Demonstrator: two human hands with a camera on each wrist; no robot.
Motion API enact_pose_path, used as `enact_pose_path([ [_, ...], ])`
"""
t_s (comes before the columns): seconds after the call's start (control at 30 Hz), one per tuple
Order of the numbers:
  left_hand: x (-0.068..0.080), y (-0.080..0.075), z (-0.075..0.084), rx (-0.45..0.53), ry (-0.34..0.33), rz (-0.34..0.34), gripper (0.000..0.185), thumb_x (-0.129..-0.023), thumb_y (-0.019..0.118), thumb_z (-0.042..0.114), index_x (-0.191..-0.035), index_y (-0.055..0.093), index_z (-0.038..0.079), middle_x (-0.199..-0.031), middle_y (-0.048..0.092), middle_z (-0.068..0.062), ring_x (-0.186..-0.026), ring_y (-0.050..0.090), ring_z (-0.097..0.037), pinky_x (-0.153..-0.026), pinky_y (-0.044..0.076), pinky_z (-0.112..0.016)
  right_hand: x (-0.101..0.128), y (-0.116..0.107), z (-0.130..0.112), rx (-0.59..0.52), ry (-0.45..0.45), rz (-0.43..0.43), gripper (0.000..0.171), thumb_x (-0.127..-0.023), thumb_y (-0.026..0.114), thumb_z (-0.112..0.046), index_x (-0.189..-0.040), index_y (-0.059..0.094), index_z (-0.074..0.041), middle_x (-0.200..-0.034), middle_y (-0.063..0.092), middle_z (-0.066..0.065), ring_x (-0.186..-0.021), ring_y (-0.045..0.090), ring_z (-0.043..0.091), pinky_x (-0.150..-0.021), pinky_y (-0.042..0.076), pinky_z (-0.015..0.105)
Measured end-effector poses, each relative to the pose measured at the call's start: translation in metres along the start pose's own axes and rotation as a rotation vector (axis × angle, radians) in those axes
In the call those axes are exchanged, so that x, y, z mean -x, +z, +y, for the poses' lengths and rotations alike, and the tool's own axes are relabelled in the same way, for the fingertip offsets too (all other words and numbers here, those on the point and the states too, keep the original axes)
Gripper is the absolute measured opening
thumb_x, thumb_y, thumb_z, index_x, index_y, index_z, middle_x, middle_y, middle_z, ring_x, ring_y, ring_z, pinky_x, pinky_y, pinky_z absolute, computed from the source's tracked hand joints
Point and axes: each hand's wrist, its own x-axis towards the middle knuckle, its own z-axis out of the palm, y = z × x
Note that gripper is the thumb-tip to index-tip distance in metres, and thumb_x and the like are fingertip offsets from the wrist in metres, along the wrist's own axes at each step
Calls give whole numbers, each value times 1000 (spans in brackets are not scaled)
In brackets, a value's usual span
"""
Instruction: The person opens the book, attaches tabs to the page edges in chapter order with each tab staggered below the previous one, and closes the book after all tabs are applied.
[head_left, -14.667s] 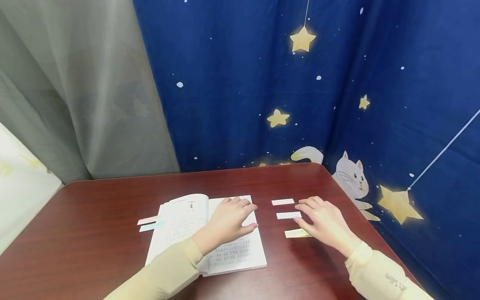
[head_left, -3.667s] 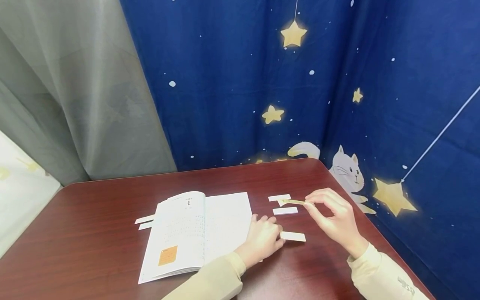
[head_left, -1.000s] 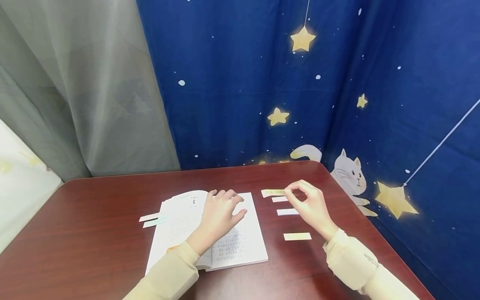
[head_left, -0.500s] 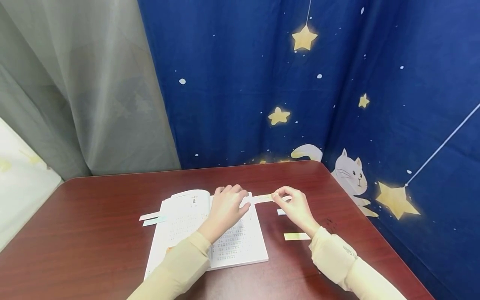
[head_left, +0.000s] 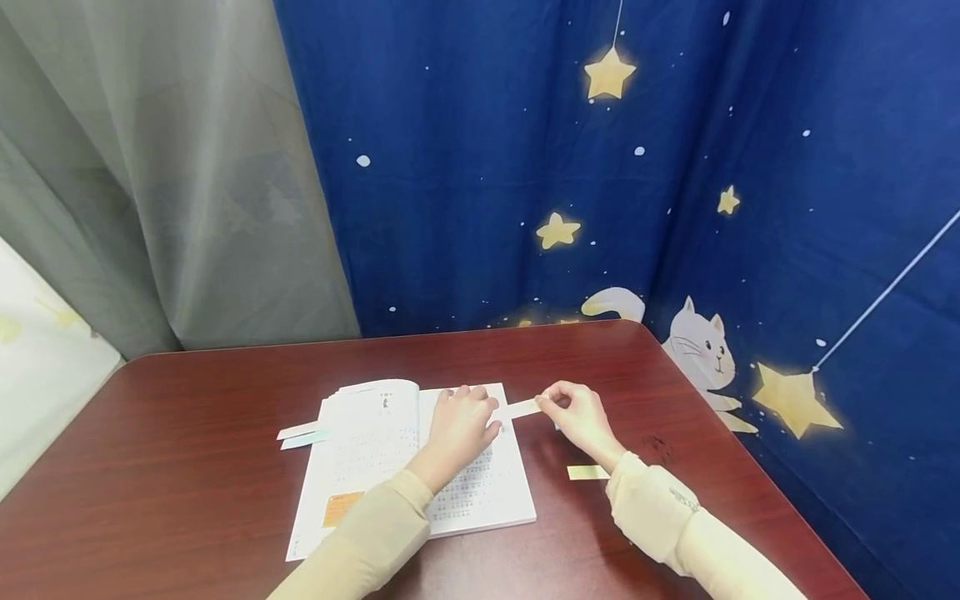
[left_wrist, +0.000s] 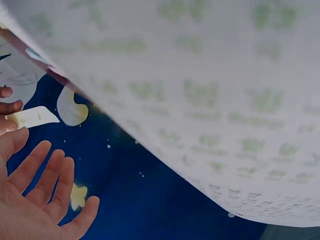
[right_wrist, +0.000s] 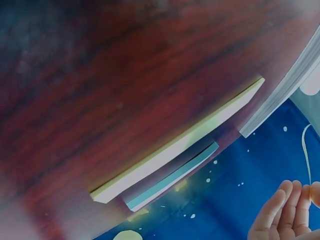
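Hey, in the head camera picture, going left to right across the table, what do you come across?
Two paper strips → open book → left hand, resting on the book's right page → pale strip → right hand, pinching that strip's right end. Nearer, by the right wrist, a yellow strip lies on the table.

Table (head_left: 187, 467) glossy dark red wood-grain; book (head_left: 375, 467) matt printed paper; paper strip (head_left: 521, 408); curtain (head_left: 487, 167) soft printed cloth
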Motion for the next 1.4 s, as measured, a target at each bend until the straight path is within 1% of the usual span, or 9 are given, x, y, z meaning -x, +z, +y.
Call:
enact_pose_path([
  [0.1, 2, 5, 3, -47, 4, -57, 19, -73, 66, 31, -85, 68, 17, -78, 57, 1, -71, 53, -19, -64, 40, -38, 0, 2, 1, 10, 57, -22, 6, -76, 66, -19, -73, 65, -14, -65, 59, -6, -55, 53, 11, -52, 42, 27],
  [0.2, 4, 10, 5, -74, 11, -105, 18, -73, 66, 32, -83, 68, 17, -75, 55, 2, -68, 52, -17, -61, 39, -36, 0, 4, 3, 2, 96, -36, 7, -75, 67, -18, -72, 65, -12, -71, 62, -3, -57, 53, 11, -52, 42, 27],
  [0.33, 6, 16, 7, -91, 22, -140, 17, -73, 66, 32, -82, 68, 17, -73, 55, 2, -65, 50, -16, -59, 38, -33, 1, 6, 6, -2, 116, -44, 8, -73, 68, -17, -69, 65, -10, -77, 64, 0, -62, 55, 10, -55, 42, 26],
  [0.5, 8, 19, 8, -103, 27, -139, 16, -72, 66, 30, -80, 68, 17, -71, 55, 2, -64, 50, -16, -58, 38, -33, 3, 7, 8, 14, 120, -51, 10, -73, 68, -17, -66, 65, -11, -66, 60, -3, -59, 52, 11, -56, 39, 27],
  [0.6, 9, 20, 9, -104, 32, -140, 15, -72, 65, 30, -79, 67, 17, -71, 54, 2, -63, 50, -16, -57, 38, -33, 4, 5, 9, 20, 140, -66, 10, -73, 68, -18, -66, 65, -11, -62, 58, -5, -58, 49, 12, -56, 38, 27],
  [0.73, 10, 21, 10, -102, 35, -144, 14, -73, 64, 30, -79, 67, 17, -70, 53, 2, -64, 50, -16, -58, 38, -33, 5, 5, 9, 26, 180, -91, 10, -73, 68, -20, -67, 65, -12, -60, 57, -5, -57, 48, 12, -56, 37, 27],
  [1.1, 11, 22, 13, -110, 58, -145, 15, -73, 63, 32, -77, 66, 17, -72, 53, 3, -67, 50, -16, -60, 38, -34, 6, 5, 11, 41, 176, -95, 11, -73, 67, -21, -66, 65, -13, -64, 60, -6, -58, 49, 12, -57, 37, 27],
  [1.23, 11, 23, 16, -103, 67, -173, 18, -74, 63, 35, -77, 66, 17, -73, 54, 3, -68, 50, -16, -62, 39, -35, 6, 5, 12, 55, 179, -94, 10, -73, 67, -21, -67, 65, -13, -64, 60, -5, -59, 49, 12, -57, 37, 28],
  [1.4, 12, 23, 19, -88, 58, -237, 21, -75, 61, 37, -78, 65, 16, -75, 53, 3, -71, 51, -16, -67, 39, -37, 6, 4, 12, 73, 185, -94, 10, -73, 67, -23, -68, 65, -14, -63, 59, -5, -58, 49, 12, -57, 38, 28],
])
